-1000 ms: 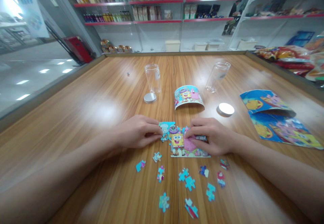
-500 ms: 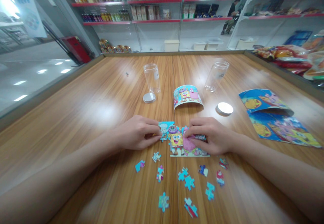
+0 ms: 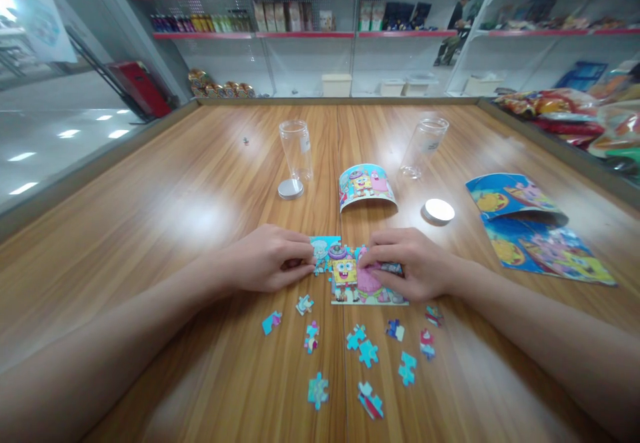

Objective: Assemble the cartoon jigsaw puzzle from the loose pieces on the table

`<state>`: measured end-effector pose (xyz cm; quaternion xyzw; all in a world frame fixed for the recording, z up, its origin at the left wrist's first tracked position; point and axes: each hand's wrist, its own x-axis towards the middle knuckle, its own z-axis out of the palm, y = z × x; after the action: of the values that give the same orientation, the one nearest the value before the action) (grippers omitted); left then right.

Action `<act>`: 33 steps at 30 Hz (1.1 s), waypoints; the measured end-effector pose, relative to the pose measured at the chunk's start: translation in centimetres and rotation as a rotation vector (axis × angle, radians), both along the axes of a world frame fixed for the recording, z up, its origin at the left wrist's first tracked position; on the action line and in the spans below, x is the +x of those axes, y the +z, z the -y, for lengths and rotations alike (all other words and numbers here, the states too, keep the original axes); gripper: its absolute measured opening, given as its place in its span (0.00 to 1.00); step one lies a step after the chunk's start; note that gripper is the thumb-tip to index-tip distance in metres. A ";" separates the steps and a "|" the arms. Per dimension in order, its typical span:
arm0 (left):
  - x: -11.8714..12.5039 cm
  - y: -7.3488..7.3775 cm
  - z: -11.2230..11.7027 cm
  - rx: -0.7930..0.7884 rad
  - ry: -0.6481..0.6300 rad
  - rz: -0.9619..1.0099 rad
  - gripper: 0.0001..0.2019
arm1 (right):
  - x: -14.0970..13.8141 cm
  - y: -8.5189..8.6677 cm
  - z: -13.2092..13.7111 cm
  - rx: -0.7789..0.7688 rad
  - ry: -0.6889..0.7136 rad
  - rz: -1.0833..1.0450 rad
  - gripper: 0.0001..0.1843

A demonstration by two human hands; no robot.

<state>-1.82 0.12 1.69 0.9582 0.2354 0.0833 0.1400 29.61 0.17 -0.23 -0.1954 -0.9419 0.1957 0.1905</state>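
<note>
A partly joined cartoon jigsaw puzzle (image 3: 345, 283) lies on the wooden table, showing a yellow square figure and a pink one. With fingers pinched together, my left hand (image 3: 273, 258) grips its upper left section, which shows a pale teal figure. My right hand (image 3: 414, 263) has its fingers bent and pressed onto the right part, covering some of the pink figure. Several loose puzzle pieces lie nearer to me, among them a light blue piece (image 3: 318, 390), a red-and-white piece (image 3: 371, 401) and a blue-and-pink piece (image 3: 271, 322).
Beyond the puzzle stands a curved picture card (image 3: 367, 186). Two clear jars (image 3: 297, 149) (image 3: 425, 148) stand farther back, with a silver lid (image 3: 291, 189) and a white-looking lid (image 3: 439, 211) nearby. Blue picture sheets (image 3: 550, 249) lie right. Stocked shelves (image 3: 300, 33) line the back.
The whole view has shifted slightly, so everything sits a little higher and farther left. Both hands keep their places on the puzzle; the loose pieces lie as before.
</note>
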 end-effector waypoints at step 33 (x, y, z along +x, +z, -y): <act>-1.2 -1.6 -1.0 -0.191 -0.012 0.045 0.03 | 3.3 8.0 -0.1 0.024 -0.435 0.819 0.12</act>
<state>-3.07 1.17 0.10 0.9397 0.2335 0.0810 0.2364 32.92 0.27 7.77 -0.4473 -0.8790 0.0472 -0.1582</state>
